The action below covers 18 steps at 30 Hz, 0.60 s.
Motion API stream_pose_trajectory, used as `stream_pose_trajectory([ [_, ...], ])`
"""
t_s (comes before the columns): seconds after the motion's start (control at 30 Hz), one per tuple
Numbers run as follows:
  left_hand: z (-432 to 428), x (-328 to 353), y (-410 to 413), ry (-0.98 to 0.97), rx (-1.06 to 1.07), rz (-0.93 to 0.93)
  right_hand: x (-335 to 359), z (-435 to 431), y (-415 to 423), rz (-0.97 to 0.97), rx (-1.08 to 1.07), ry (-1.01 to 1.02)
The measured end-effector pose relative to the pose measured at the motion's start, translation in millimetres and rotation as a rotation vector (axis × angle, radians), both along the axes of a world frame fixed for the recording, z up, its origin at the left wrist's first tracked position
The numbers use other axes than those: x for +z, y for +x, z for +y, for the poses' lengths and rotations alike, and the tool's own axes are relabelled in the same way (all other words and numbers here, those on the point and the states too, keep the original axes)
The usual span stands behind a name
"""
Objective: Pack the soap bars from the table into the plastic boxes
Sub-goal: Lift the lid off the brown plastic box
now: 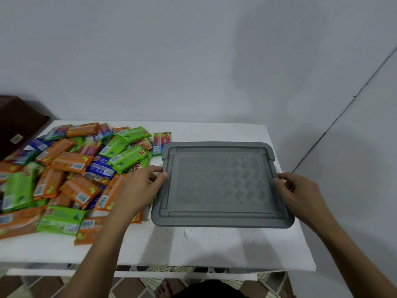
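A grey plastic box lid [219, 183] with a diamond pattern covers a box on the right half of the white table [193, 246]. My left hand [139, 188] grips the lid's left edge, thumb on top. My right hand [298, 194] grips its right edge the same way. The box body under the lid is hidden. A big heap of wrapped soap bars [71, 175], orange, green, blue and multicoloured, covers the table's left half, touching my left hand.
A dark brown piece of furniture [19, 123] stands at the far left behind the table. A grey wall runs behind and to the right. Tiled floor [137, 284] shows below the table's front edge.
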<state>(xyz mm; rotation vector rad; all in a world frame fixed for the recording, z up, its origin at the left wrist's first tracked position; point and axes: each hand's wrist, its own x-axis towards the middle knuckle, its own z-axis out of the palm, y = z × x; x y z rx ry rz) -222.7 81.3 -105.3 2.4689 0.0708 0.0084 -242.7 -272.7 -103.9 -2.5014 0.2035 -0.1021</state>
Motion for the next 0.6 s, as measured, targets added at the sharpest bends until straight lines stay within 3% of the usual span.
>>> stream_pose_trajectory([
  [0.2, 4.3, 16.9, -6.9, -0.395, 0.09, 0.026, 16.2, -4.4, -4.6, -0.088, -0.031, 0.146],
  [0.4, 4.3, 44.9, -12.8, -0.712, 0.118, -0.084, 40.0, -2.8, -5.2, -0.161, -0.026, 0.64],
  [0.6, 8.1, 65.3, -12.5, -0.848, 0.174, -0.207, 64.7, 7.7, -4.6, -0.185, 0.019, 0.951],
])
